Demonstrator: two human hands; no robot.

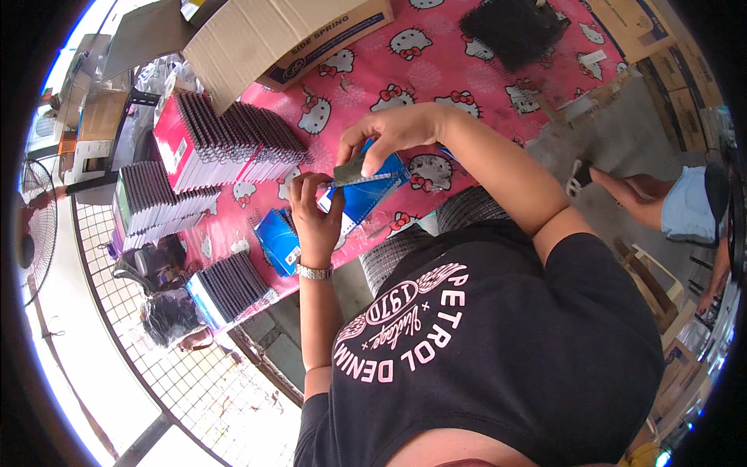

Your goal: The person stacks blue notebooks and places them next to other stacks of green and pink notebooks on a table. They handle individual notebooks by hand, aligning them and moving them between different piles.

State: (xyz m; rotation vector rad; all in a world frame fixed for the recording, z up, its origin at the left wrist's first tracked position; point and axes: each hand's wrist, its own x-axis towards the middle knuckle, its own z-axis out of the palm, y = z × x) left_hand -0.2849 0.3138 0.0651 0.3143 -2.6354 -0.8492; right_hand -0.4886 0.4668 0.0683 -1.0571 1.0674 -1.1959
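A blue spiral notebook (372, 200) lies tilted at the near edge of the table, in front of my body. My left hand (317, 212), with a metal watch on the wrist, pinches the left end of its bound edge. From above, my right hand (397, 134) grips a dark green flat piece (348, 173) against the same edge, thumb on top. The piece's exact kind cannot be made out. Beside my left wrist rests another blue spiral notebook (277, 240).
Stacked spiral notebooks (229, 148) and smaller stacks (159, 204), (233, 289) line the left of the pink patterned table cover (358, 89). An open cardboard box (334, 39) stands at the back. A black mesh-like bundle (515, 31) lies far right. Another person's leg (634, 202) shows at right.
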